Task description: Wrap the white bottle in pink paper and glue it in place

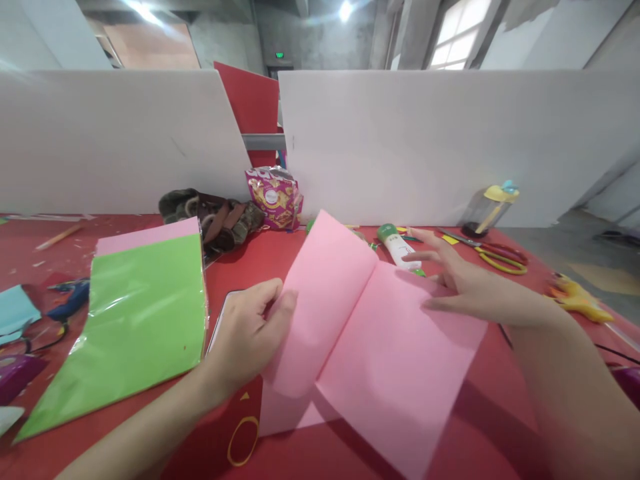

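Note:
A pink sheet of paper (400,340), creased down its middle, is held up over the red table. My left hand (257,327) pinches the left edge of its raised left half between thumb and curled fingers. At the upper right of the sheet, my right hand (450,273) has its fingers apart, with the thumb over the paper; whether it touches is unclear. Beneath lies a second pink piece (285,413), partly covered. A yellow paper ring (243,441) and a small yellow triangle (245,396) rest on the table near my left wrist.
On the left are a plastic-wrapped pack of green sheets (145,313) and a blue glue gun (70,300). Behind stand a snack bag (275,198) and a camouflage bundle (215,217). A white glue bottle (397,247), scissors (503,258) and a clear cup (490,210) are right, before white panels (425,147).

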### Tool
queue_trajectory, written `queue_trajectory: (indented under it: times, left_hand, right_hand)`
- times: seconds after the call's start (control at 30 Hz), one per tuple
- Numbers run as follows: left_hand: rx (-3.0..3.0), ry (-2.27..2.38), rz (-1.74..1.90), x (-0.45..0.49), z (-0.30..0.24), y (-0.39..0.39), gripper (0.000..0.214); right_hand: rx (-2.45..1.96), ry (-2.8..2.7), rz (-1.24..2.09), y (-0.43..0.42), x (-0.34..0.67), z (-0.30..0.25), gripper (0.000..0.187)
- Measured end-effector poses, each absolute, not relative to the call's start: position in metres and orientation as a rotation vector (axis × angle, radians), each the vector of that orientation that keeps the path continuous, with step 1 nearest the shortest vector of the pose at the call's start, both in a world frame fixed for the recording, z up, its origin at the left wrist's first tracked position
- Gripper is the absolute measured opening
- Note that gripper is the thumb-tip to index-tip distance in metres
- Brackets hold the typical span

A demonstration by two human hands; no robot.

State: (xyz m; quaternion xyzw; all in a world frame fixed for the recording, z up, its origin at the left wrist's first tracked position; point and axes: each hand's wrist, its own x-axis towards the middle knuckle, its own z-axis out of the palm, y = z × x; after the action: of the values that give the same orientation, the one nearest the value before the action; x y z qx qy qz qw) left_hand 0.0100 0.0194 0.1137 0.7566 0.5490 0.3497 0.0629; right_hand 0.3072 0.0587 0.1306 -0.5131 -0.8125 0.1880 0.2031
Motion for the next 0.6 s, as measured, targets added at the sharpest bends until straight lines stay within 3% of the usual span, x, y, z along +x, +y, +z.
queue_trajectory:
  times: [0.1, 0.2, 0.33, 0.4, 0.6]
  left_hand:
    - [2.443, 1.828, 0.801, 0.001, 0.117, 0.022, 0.035]
    - [2.567, 1.947, 0.222, -0.006, 0.117, 0.020, 0.032]
    - [2.595, 1.687, -0.415, -0.001, 0.116, 0.011, 0.030]
    - [2.530, 1.644, -0.519, 0.006, 0.115, 0.006, 0.033]
    - [2.744, 1.240, -0.323, 0.028, 0.088, 0.007, 0.020]
  right_hand:
    - [-1.651, -2.269, 0.475, 0.065, 0.316, 0.131, 0.077]
    - [-1.725, -2.256, 0.470, 0.071, 0.323, 0.129, 0.067]
    - [-1.683, -2.286, 0.578, 0.079, 0.319, 0.119, 0.064]
    - [-1.696, -2.368, 0.640, 0.082, 0.312, 0.113, 0.059]
    - [-1.656, -2.433, 0.755, 0.084, 0.289, 0.096, 0.054]
